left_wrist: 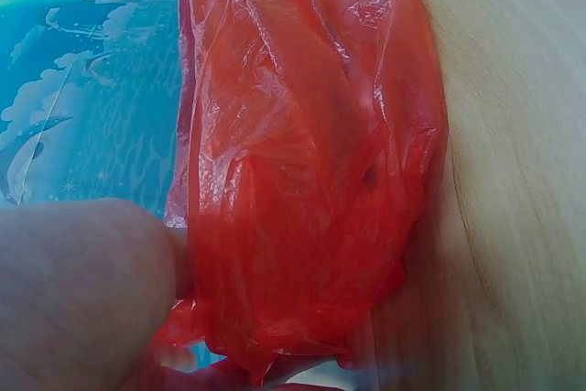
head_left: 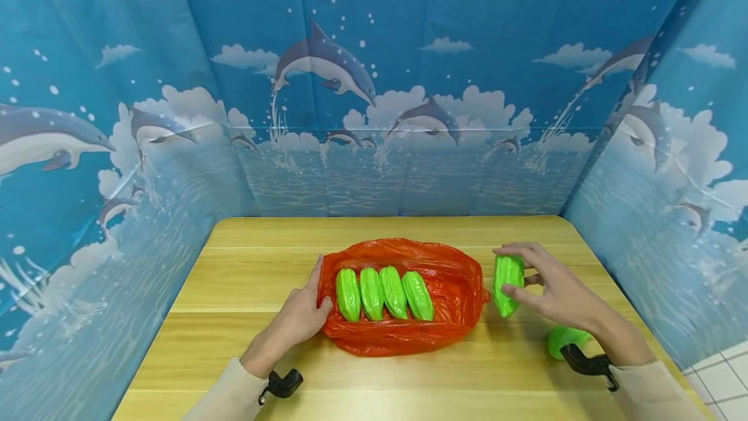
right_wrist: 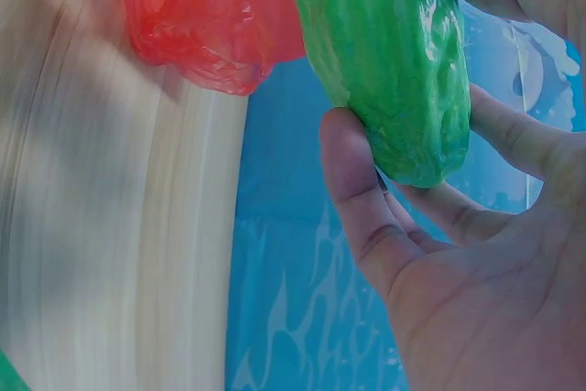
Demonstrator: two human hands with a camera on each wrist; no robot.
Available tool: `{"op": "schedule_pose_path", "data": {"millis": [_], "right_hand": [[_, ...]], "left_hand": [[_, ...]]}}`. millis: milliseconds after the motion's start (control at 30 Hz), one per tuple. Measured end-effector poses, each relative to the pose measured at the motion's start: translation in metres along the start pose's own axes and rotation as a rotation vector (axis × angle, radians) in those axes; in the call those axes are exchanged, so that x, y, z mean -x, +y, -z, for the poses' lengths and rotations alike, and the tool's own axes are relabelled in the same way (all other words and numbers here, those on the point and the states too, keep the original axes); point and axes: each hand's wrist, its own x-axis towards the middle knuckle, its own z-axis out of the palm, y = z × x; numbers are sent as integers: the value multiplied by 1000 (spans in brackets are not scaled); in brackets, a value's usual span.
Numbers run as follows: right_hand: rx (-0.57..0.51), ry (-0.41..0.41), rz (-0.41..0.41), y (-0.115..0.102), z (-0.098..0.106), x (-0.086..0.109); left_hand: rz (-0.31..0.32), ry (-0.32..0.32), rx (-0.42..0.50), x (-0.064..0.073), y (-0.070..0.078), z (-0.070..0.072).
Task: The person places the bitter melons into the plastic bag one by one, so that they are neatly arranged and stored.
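A red plastic bag (head_left: 403, 343) lies spread with its mouth up on the table, and several green bitter melons (head_left: 371, 294) sit side by side in its left and middle part. At the bag's left end, my left hand (head_left: 298, 314) grips the rim; in the left wrist view its fingers are partly hidden by the red plastic (left_wrist: 302, 180). My right hand (head_left: 546, 284) holds another ridged green bitter melon (right_wrist: 389, 70) between thumb and fingers, raised just right of the bag. One more green melon (head_left: 568, 341) lies partly hidden under the right wrist.
The wooden table (head_left: 234, 278) has a rounded back edge. Blue dolphin-print curtains (head_left: 409, 174) stand along its back and both sides. A black wrist mount (head_left: 584, 362) sits on the right sleeve, another (head_left: 284, 383) on the left. White floor tiles (head_left: 721, 379) show at lower right.
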Motion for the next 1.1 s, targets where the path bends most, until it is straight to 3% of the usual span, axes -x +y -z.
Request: {"op": "schedule_pose_path", "data": {"millis": [1100], "right_hand": [[21, -22, 67, -24, -13, -21]], "left_hand": [[9, -9, 17, -1, -1, 2]]}}
